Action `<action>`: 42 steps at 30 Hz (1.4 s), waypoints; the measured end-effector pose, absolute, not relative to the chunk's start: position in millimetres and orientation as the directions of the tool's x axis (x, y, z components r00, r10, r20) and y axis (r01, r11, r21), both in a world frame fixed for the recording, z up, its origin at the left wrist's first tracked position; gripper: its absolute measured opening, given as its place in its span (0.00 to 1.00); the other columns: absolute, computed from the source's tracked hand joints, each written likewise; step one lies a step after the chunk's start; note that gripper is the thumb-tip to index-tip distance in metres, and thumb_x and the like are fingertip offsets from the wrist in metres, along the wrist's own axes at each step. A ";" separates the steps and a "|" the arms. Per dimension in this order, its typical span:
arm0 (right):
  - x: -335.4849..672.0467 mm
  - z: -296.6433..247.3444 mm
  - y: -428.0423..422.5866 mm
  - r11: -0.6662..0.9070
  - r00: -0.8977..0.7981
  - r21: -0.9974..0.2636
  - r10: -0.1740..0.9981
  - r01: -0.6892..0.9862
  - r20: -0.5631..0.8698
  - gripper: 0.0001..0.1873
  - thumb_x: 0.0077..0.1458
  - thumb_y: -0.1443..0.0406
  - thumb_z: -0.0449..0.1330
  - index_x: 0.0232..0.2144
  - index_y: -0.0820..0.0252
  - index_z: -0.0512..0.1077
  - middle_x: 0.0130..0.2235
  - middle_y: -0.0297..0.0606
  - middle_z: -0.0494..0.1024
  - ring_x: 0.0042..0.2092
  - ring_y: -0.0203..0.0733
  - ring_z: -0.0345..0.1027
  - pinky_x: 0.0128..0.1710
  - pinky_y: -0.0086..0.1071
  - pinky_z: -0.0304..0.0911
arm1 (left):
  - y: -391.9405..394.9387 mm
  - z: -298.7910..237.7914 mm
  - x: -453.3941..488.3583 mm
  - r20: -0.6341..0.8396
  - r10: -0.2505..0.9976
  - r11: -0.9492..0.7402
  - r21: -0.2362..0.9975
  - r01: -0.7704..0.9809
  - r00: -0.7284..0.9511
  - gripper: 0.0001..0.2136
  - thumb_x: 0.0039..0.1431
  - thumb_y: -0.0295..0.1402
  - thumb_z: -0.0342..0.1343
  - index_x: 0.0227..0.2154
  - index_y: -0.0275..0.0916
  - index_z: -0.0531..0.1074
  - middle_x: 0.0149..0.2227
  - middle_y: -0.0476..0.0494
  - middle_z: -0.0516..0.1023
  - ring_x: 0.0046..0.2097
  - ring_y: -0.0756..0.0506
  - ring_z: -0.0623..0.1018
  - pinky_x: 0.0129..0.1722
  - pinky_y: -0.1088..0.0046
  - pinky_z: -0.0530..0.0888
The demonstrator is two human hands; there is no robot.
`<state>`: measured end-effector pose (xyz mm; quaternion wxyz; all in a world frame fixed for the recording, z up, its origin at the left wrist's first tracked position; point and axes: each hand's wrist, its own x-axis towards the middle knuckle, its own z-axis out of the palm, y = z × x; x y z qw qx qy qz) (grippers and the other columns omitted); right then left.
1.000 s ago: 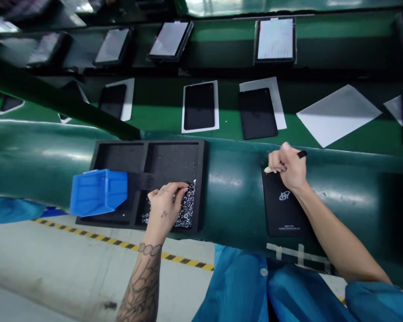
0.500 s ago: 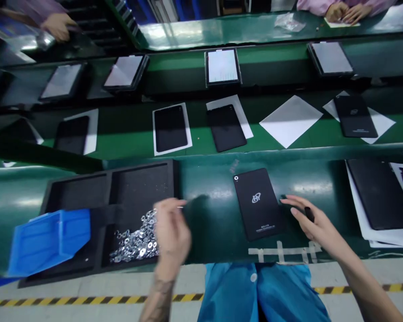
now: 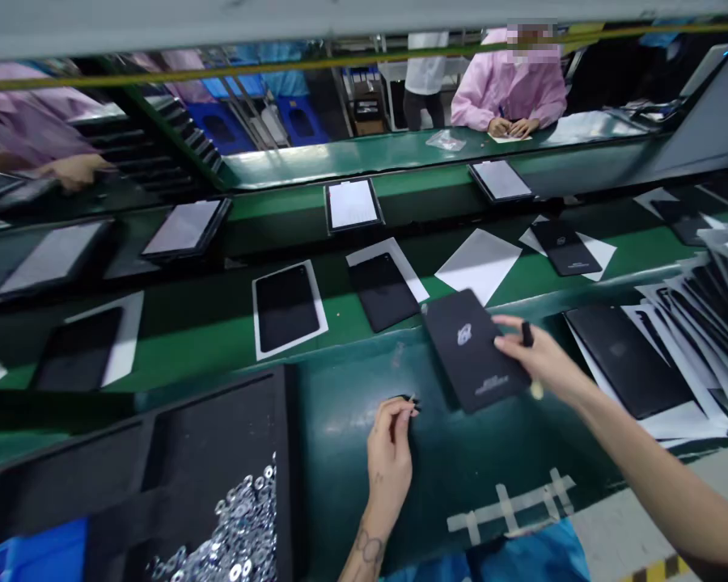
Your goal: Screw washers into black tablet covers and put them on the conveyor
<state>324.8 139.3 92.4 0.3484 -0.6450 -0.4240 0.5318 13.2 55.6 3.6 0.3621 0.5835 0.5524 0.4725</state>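
Two bare hands are working over a green conveyor belt [image 3: 461,477], with black tablets on white paper sheets lying in rows along its far side. A co-worker in a pink coat [image 3: 510,89] is leaning at a farther belt. A fanned stack of tablets and paper [image 3: 709,323] is sitting at the right, and a black foam tray [image 3: 218,428] holding loose silver washers [image 3: 236,525] is sitting at the lower left. A black tablet [image 3: 470,347] is lying back up and askew on the near belt. The right hand [image 3: 539,356] is touching its right edge with fingers spread, beside a slim black-and-cream tool [image 3: 526,333]; its grip on the tool is hidden. The left hand [image 3: 388,461] is pressed together, its fingertips pinching a tiny dark piece [image 3: 410,402], too small to identify, near the tablet.
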 end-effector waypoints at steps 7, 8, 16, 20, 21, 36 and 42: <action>393.9 131.8 274.9 -0.206 0.180 -0.907 0.972 0.368 -0.148 0.34 0.59 0.54 0.74 0.63 0.62 0.76 0.23 0.25 0.61 0.23 0.35 0.51 0.22 0.28 0.48 | 37.4 -5.7 -18.2 0.195 0.975 -0.150 0.930 0.337 -0.103 0.10 0.78 0.38 0.57 0.42 0.42 0.81 0.46 0.39 0.83 0.52 0.41 0.84 0.49 0.69 0.81; 396.2 126.4 289.0 -0.203 0.199 -0.843 0.973 0.498 -0.117 0.29 0.61 0.57 0.73 0.60 0.63 0.77 0.24 0.29 0.65 0.25 0.37 0.56 0.24 0.29 0.52 | 35.0 -6.5 -18.7 0.179 0.977 -0.135 0.939 0.315 -0.115 0.09 0.77 0.38 0.58 0.43 0.42 0.82 0.46 0.39 0.83 0.51 0.42 0.85 0.48 0.70 0.81; 275.1 67.7 334.3 0.140 -0.178 -0.473 0.983 0.870 -0.036 0.11 0.71 0.60 0.65 0.50 0.59 0.79 0.49 0.42 0.85 0.49 0.46 0.79 0.51 0.32 0.69 | 39.3 1.3 -18.3 0.232 0.972 -0.216 0.948 0.236 -0.044 0.11 0.76 0.34 0.59 0.38 0.43 0.84 0.42 0.42 0.85 0.48 0.43 0.87 0.53 0.67 0.83; 204.8 59.3 351.6 0.161 -0.207 -0.335 0.972 0.929 -0.109 0.16 0.72 0.58 0.63 0.55 0.63 0.77 0.56 0.52 0.82 0.57 0.54 0.77 0.56 0.36 0.69 | 39.9 2.2 -18.4 0.248 0.968 -0.235 0.939 0.249 -0.022 0.11 0.76 0.33 0.59 0.38 0.43 0.85 0.45 0.41 0.85 0.49 0.42 0.87 0.53 0.65 0.83; 196.1 59.1 355.5 0.143 -0.188 -0.310 0.975 0.940 -0.122 0.17 0.73 0.59 0.62 0.56 0.65 0.76 0.57 0.55 0.81 0.58 0.55 0.77 0.57 0.37 0.70 | 39.1 1.5 -17.7 0.245 0.969 -0.231 0.938 0.257 -0.025 0.11 0.76 0.33 0.59 0.38 0.43 0.85 0.45 0.40 0.85 0.50 0.42 0.87 0.54 0.64 0.83; 184.3 82.4 369.8 0.081 -0.136 -0.230 0.963 0.970 -0.235 0.22 0.68 0.71 0.59 0.61 0.78 0.70 0.56 0.67 0.78 0.59 0.60 0.76 0.59 0.41 0.70 | 41.5 5.3 -13.7 0.265 0.964 -0.258 0.918 0.301 0.021 0.10 0.76 0.35 0.58 0.40 0.41 0.83 0.43 0.39 0.84 0.46 0.42 0.85 0.49 0.66 0.82; 208.8 122.7 351.2 0.153 -0.182 -0.366 0.982 0.918 -0.046 0.28 0.72 0.68 0.54 0.71 0.74 0.62 0.55 0.56 0.81 0.54 0.52 0.77 0.53 0.35 0.69 | 39.3 -0.6 -13.1 0.217 0.976 -0.198 0.926 0.322 -0.025 0.11 0.76 0.42 0.60 0.42 0.40 0.82 0.41 0.39 0.85 0.42 0.42 0.86 0.44 0.67 0.83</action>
